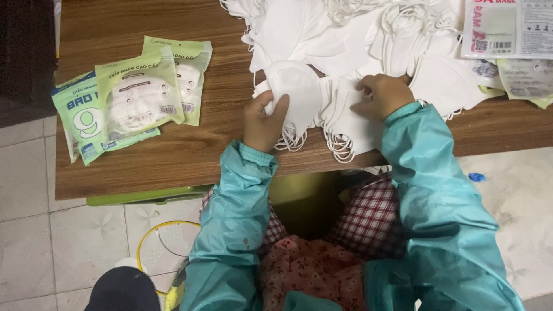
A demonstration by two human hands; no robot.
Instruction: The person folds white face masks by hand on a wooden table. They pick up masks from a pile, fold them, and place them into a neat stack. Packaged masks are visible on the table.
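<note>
My left hand [262,121] grips the edge of a white face mask [296,95] at the front of the wooden table [173,155]. My right hand [382,95] presses its fingers onto a small stack of white masks [348,124] whose ear loops hang over the table edge. Both arms wear teal sleeves. Behind the hands lies a big heap of loose white masks [345,29].
Three green-and-clear packs of masks [135,95] lie overlapped at the table's left. More printed packs [510,29] sit at the far right corner. Below the table are a tiled floor, a yellow ring [151,236] and a small blue scrap [476,177].
</note>
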